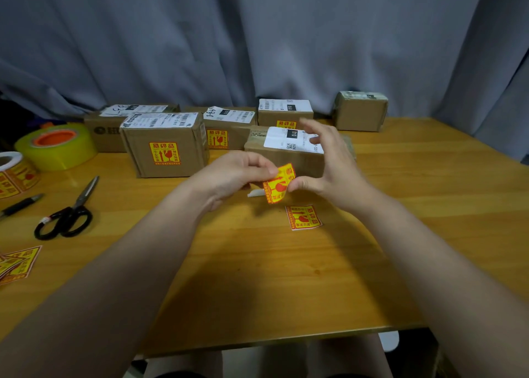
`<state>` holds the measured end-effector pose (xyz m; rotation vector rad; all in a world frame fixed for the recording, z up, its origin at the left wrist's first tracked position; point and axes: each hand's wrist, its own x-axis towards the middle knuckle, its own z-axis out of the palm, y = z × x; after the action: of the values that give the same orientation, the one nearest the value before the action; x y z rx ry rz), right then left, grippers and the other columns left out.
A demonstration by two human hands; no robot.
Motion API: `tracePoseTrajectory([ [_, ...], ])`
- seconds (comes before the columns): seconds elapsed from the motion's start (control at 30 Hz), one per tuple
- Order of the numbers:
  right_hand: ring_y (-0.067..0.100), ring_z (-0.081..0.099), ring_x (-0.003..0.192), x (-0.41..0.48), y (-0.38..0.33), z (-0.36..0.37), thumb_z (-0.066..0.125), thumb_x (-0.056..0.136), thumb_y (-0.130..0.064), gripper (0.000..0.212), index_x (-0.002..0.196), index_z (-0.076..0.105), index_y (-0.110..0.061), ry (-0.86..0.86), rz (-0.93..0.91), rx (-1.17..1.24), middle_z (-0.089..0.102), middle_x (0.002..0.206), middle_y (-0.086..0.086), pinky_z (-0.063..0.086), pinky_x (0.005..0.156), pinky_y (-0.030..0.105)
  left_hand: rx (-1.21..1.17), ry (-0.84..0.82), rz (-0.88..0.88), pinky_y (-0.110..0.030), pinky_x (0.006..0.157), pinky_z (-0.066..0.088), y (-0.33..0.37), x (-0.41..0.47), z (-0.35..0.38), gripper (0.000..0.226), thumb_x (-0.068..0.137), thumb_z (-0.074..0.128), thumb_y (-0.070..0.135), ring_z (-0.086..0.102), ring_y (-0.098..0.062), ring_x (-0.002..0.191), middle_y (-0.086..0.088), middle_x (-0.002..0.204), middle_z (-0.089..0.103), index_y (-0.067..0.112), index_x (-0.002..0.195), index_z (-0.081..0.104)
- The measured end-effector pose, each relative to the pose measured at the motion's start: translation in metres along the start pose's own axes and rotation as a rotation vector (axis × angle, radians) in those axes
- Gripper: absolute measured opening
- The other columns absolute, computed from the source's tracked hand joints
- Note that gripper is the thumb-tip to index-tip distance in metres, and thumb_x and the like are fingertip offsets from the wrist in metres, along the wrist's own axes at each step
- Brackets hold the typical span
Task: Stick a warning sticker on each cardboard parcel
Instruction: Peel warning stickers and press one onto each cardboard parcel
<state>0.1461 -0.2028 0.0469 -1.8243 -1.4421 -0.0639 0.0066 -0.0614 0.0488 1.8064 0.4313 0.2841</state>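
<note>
Scissors (67,211), pen (21,205), tape roll (57,147) lie on table (400,234).

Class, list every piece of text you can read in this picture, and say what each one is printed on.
"易碎品": warning sticker on the front left parcel; also the loose sticker on the table.
"010": white label on the front right parcel.
Too blurred: handwritten numbers and barcode print on the rear labels, the stickers' small lines, the curled held sticker.

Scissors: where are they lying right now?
In the head view, the scissors lie on the table, left side, just right of the black pen.
</note>
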Motion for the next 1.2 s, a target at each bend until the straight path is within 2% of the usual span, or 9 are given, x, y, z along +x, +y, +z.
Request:
tracePoseTrajectory([
  [0.17,0.012,0.055,0.109,-0.003,0.002,0.004,0.071,0.079,-0.032,0.043,0.118,0.054,-0.022,-0.138,0.307,0.271,0.055,0.123,-0.001,0.047,0.093,0.028,-0.01,0.334,0.089,-0.005,0.055,0.045,0.0,0.002,0.017,0.009,0.088,0.062,0.014,0.063,0.004,0.06,-0.001,0.079,0.068,0.007,0.092,0.064],
  [0.3,0.012,0.061,0.091,-0.008,-0.011,0.012,0.061,0.087,-0.022,0.007,0.091,0.066,-0.024,0.056,0.435,0.608,0.067,0.091,-0.004,0.051,0.08,0.027,-0.179,0.52,0.163,-0.015,0.069,0.05,-0.001,0.006,0.032,0.002,0.087,0.063,0.013,0.065,-0.009,0.075,-0.002,0.08,0.068,0.011,0.087,0.062],
  [0.47,0.015,0.059,0.085,-0.006,-0.006,0.026,0.072,0.079,-0.03,0.013,0.073,0.069,-0.019,0.319,0.436,0.388,0.067,0.085,0.002,0.048,0.079,0.034,-0.163,0.451,0.175,-0.032,0.086,0.053,-0.004,0.002,0.046,0.002,0.085,0.066,0.017,0.069,-0.016,0.086,-0.005,0.085,0.073,0.018,0.085,0.064],
  [0.63,0.023,0.031,0.125,-0.007,0.006,0.019,0.069,0.081,-0.03,0.012,0.082,0.069,-0.019,0.504,0.422,0.033,0.041,0.133,0.005,0.028,0.104,0.036,0.266,0.61,0.225,-0.019,0.08,0.046,-0.001,0.009,0.034,0.032,0.087,0.063,0.028,0.059,-0.007,0.099,0.006,0.107,0.066,0.02,0.117,0.055],
  [0.73,0.027,0.016,0.14,-0.008,0.02,0.013,0.061,0.088,-0.025,0.01,0.088,0.066,-0.016,0.401,0.48,0.065,0.023,0.15,0.011,0.019,0.11,0.033,0.511,0.57,0.185,-0.035,0.107,0.031,-0.007,0.024,0.017,0.061,0.085,0.064,0.033,0.03,-0.023,0.136,-0.004,0.152,0.023,0.03,0.139,0.035],
  [0.8,0.026,0.01,0.144,-0.01,0.026,0.017,0.056,0.091,-0.022,0.009,0.093,0.063,-0.016,0.322,0.489,0.125,0.014,0.153,0.015,0.017,0.111,0.028,0.524,0.389,0.069,-0.043,0.113,0.021,-0.013,0.035,0.011,0.072,0.087,0.061,0.035,0.012,-0.029,0.144,-0.008,0.158,-0.001,0.04,0.145,0.018],
  [0.87,0.025,0.01,0.144,-0.01,0.027,0.02,0.055,0.092,-0.022,0.006,0.095,0.059,-0.018,0.28,0.487,0.185,0.007,0.155,0.013,0.018,0.113,0.029,0.481,0.285,0.044,-0.042,0.113,0.023,-0.02,0.046,0.01,0.067,0.09,0.055,0.034,0.017,-0.029,0.142,-0.012,0.156,0.008,0.041,0.145,0.017],
  [1.0,0.025,0.008,0.144,0.002,0.019,0.008,0.054,0.093,-0.029,0.015,0.077,0.054,-0.031,0.277,0.512,0.23,0.009,0.154,0.009,0.022,0.114,0.039,0.481,0.444,0.091,-0.032,0.095,0.037,-0.016,0.058,0.008,0.043,0.092,0.049,0.042,0.043,-0.03,0.122,-0.013,0.136,0.037,0.034,0.134,0.04],
  [1.2,0.025,0.014,0.143,0.026,0.015,-0.011,0.048,0.095,-0.035,0.018,0.082,0.054,-0.025,0.204,0.517,0.079,0.02,0.149,0.014,0.027,0.11,0.039,0.63,0.456,0.055,-0.033,0.09,0.038,-0.01,0.065,0.001,0.039,0.09,0.044,0.054,0.044,-0.03,0.115,-0.008,0.126,0.036,0.033,0.122,0.048],
])
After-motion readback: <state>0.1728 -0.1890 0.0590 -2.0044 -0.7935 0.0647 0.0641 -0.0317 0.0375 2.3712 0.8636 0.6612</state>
